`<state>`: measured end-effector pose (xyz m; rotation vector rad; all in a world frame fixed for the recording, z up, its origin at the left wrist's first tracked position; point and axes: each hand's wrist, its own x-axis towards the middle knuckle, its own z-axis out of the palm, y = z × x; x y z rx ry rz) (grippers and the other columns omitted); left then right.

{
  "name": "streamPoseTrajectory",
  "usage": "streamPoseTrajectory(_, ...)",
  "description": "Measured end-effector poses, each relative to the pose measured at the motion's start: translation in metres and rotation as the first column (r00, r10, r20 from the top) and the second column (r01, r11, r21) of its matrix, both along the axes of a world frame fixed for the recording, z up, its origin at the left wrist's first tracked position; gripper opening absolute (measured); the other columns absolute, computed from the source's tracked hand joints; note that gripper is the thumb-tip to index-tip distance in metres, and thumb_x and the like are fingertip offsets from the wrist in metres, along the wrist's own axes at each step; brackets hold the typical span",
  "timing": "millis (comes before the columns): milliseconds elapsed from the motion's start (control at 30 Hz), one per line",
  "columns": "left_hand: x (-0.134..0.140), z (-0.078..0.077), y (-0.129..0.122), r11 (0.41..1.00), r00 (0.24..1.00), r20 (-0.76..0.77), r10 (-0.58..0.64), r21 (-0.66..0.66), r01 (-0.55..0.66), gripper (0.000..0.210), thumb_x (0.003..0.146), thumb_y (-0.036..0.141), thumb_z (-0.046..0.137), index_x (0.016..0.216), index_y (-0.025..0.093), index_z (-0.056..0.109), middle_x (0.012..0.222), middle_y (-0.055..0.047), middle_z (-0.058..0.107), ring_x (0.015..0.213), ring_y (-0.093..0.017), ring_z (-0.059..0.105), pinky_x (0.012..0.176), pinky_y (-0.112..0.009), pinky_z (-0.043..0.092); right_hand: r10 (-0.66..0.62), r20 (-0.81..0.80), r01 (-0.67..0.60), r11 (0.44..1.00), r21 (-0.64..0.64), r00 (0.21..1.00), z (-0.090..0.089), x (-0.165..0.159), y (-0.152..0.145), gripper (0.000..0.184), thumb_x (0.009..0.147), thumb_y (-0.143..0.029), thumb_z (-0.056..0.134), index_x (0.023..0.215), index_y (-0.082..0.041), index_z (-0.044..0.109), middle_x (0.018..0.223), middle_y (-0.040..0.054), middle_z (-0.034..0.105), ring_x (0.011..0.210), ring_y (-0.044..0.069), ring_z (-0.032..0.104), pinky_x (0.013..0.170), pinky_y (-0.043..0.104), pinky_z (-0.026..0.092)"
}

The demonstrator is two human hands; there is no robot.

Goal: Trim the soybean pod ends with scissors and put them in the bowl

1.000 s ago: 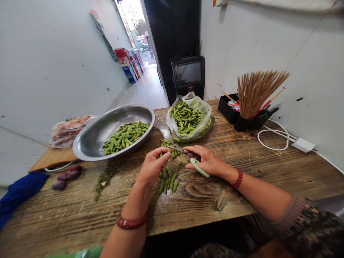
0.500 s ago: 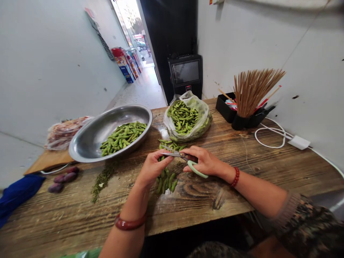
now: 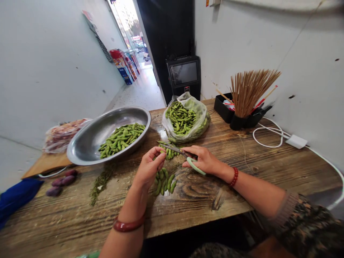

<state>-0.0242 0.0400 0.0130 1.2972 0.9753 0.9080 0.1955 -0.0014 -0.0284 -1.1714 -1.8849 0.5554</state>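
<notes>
My right hand (image 3: 202, 159) grips a pair of scissors (image 3: 194, 165) with pale green handles, its blades pointing left. Just left of the blades, my left hand (image 3: 151, 165) has its thumb and fingertips pinched together; whatever lies between them is too small or hidden to make out. Below the hands, a small group of trimmed-looking edamame pods (image 3: 164, 182) rests on the wooden table (image 3: 193, 211). More loose pods (image 3: 172, 152) lie behind the blades, partly covered. Farther back stands a clear plastic bag (image 3: 200, 123) full of pods, and a steel basin (image 3: 87, 143) at left holds a pile of them.
Plant scraps (image 3: 100, 184) and several purple, plum-like items (image 3: 63, 182) lie at left, near a blue cloth (image 3: 20, 197) and a bagged reddish-white food (image 3: 63, 136). At right are a black holder (image 3: 238, 122) of wooden skewers (image 3: 251, 91) and a white cable with an adapter (image 3: 296, 141).
The scissors' blades have come away from my left fingers and tilted up to the left. My left hand has drawn slightly left, its fingers more curled. The camera view has shifted a little.
</notes>
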Motion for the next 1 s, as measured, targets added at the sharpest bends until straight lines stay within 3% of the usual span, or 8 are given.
streamPoseTrajectory(167,0.0001,0.0049,0.0001,0.995,0.984,0.171,0.057,-0.095,-0.041,0.021,0.071,0.025,0.072,0.083,0.016,0.058,0.066,0.002,0.061,0.042,-0.002,0.039,0.040,-0.014,0.022,-0.032,-0.002,0.032,0.999,0.003,0.999,-0.0010,-0.0006,0.0011,0.055,0.072,-0.039,0.076,0.119,-0.016,0.060,0.083,0.0035,0.060,0.071,0.015,0.055,0.066,0.027,0.047)
streamPoseTrajectory(300,-0.0011,0.0029,0.0010,0.993,0.980,0.192,0.062,-0.114,-0.040,0.029,0.070,0.024,0.073,0.095,0.012,0.066,0.070,-0.002,0.064,0.044,-0.002,0.039,0.039,-0.014,0.022,0.033,0.075,-0.033,0.999,-0.002,0.997,0.0014,-0.0015,-0.0035,0.059,0.074,-0.038,0.074,0.126,-0.017,0.055,0.089,0.0047,0.059,0.076,0.017,0.057,0.070,0.029,0.048)
streamPoseTrajectory(433,-0.0001,-0.0011,0.0005,0.993,0.975,0.220,0.039,-0.115,-0.014,0.028,0.067,0.025,0.076,0.091,0.012,0.067,0.068,-0.001,0.063,0.044,-0.002,0.038,0.040,-0.015,0.023,0.042,0.134,-0.044,0.999,0.014,0.990,0.0010,-0.0010,-0.0056,0.061,0.076,-0.041,0.073,0.130,-0.020,0.052,0.095,0.0064,0.060,0.080,0.018,0.058,0.074,0.031,0.049)
streamPoseTrajectory(1000,0.0070,-0.0016,-0.0050,0.987,0.985,0.058,-0.161,-0.017,0.163,0.021,0.080,0.030,0.067,0.090,0.012,0.064,0.068,-0.002,0.064,0.046,-0.004,0.039,0.043,-0.018,0.025,0.054,0.118,-0.062,0.996,0.063,0.992,0.0009,0.0012,-0.0046,0.051,0.079,-0.039,0.070,0.125,-0.020,0.056,0.087,0.0043,0.058,0.075,0.016,0.055,0.068,0.027,0.046)
